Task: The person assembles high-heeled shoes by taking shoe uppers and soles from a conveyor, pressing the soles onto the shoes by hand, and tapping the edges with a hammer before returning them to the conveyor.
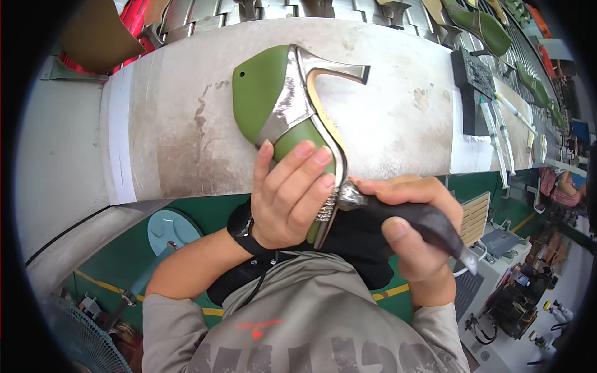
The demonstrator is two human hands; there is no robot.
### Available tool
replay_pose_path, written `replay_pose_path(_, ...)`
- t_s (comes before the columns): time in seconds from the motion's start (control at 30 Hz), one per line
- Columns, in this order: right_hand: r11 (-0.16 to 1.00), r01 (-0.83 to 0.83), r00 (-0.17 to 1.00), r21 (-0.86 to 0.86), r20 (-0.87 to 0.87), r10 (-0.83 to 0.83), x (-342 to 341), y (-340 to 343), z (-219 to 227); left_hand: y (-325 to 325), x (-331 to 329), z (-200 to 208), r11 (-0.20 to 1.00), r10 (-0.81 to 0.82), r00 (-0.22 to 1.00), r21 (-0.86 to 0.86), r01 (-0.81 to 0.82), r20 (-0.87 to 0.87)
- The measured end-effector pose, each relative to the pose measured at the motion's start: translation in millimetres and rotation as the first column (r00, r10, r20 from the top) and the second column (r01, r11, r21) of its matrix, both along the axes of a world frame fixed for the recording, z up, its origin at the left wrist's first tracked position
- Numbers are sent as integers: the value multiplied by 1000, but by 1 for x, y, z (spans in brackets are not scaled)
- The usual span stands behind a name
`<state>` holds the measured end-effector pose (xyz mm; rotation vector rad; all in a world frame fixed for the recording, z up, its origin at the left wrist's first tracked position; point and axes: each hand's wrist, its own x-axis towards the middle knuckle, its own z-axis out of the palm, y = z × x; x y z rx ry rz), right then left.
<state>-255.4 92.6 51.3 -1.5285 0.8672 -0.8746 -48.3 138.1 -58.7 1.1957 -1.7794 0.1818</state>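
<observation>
With fingers clamped, the left hand [289,196] apparently braces a silver high-heeled shoe [289,102] over the near tabletop edge [199,188] against the dark-handled tool [410,214] the right hand [418,252] clasps.

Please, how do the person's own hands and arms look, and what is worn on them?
The left hand and right hand are ungloved, with short fingernails. A black watch-like band circles the left wrist; none shows on the right. Short grey-beige sleeves leave both forearms bare.
</observation>
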Motion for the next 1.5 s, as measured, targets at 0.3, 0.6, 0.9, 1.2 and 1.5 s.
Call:
replay_pose_path(0.3,948,-251,961,-194,-163,221,2,-38,16,-2,0,3,999,-2,999,34,3,-35)
replay_pose_path(0.6,841,-404,895,-359,-345,283,19,-19,39,1,-2,11,997,-5,999,76,8,-36)
replay_pose_path(0.9,900,-289,936,-328,-295,193,13,41,19,0,-6,10,998,9,998,68,-5,-66)
replay_pose_path(1.2,992,60,994,113,81,-70,-4,32,17,-1,-3,2,1000,12,999,28,-12,-32)
replay_pose_path(1.5,939,-52,995,340,-67,80,2,-42,35,3,-6,-5,999,34,999,4,-34,-23)
